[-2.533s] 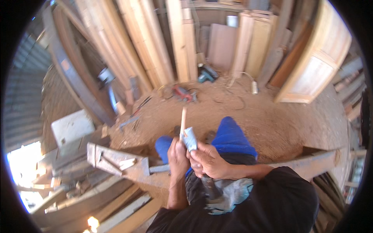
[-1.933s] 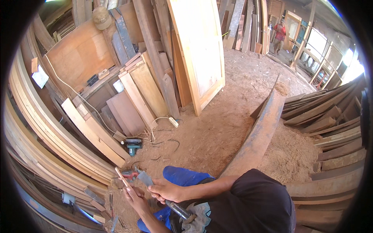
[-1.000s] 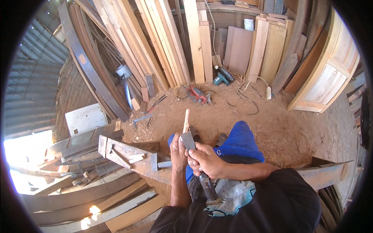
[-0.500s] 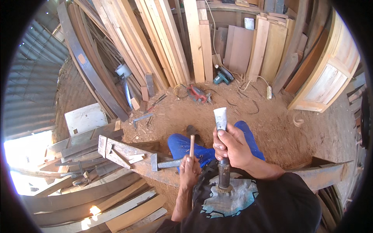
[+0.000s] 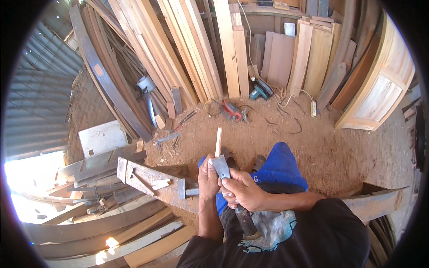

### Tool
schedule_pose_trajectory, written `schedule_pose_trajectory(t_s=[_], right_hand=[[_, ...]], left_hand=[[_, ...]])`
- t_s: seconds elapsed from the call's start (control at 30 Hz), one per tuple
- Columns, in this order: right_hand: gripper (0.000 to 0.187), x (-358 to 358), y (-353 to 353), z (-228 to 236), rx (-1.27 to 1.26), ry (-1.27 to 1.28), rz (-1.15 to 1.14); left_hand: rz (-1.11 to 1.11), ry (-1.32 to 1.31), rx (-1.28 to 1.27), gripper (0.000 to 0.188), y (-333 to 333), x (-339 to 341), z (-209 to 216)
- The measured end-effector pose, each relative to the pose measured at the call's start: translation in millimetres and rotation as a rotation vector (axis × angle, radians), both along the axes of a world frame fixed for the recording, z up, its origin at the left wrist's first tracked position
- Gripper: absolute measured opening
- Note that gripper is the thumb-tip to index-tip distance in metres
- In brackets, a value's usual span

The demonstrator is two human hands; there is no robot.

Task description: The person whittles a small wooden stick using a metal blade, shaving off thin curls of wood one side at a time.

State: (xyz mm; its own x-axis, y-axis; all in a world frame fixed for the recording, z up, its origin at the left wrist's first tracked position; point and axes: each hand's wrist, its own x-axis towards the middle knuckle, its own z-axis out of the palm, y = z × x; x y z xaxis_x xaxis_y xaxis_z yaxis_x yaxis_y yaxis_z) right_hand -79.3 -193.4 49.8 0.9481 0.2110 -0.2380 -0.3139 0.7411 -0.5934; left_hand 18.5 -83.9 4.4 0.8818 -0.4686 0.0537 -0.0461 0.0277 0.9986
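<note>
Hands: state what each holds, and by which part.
Left hand grips the thin wooden stick at its lower end. Right hand grips the chisel mid-shaft.

Upright thin wooden stick [image 5: 218, 142] against grey-bladed, wooden-handled chisel [image 5: 222, 167].

Open dirt floor [image 5: 268, 134] ahead of the hands. Left blocked by stacked planks [image 5: 111, 214]; leaning boards [image 5: 201, 53] close the far side.

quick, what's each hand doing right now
Left hand: closed around the thin pale wooden stick, held upright.
Right hand: closed on the flat grey metal chisel, blade against the stick.
</note>
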Motion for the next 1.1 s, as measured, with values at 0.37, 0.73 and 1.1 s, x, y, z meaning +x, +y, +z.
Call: schedule_pose_trajectory(t_s=[0.37,0.73,1.1], right_hand=[[0.015,-8.3,-17.0,12.0,-0.060,-0.026,-0.104],[0.014,27.4,-29.9,-0.3,0.041,0.071,-0.166],[0.017,-6.3,-10.7,3.6,0.024,0.084,-0.066]], left_hand=[[0.050,-0.311,0.354,0.040,7.4,-33.2,10.1],[0.094,0.276,-0.139,0.030,6.6,-19.7,-29.5],[0.122,-0.234,0.248,0.034,7.4,-53.1,-0.7]])
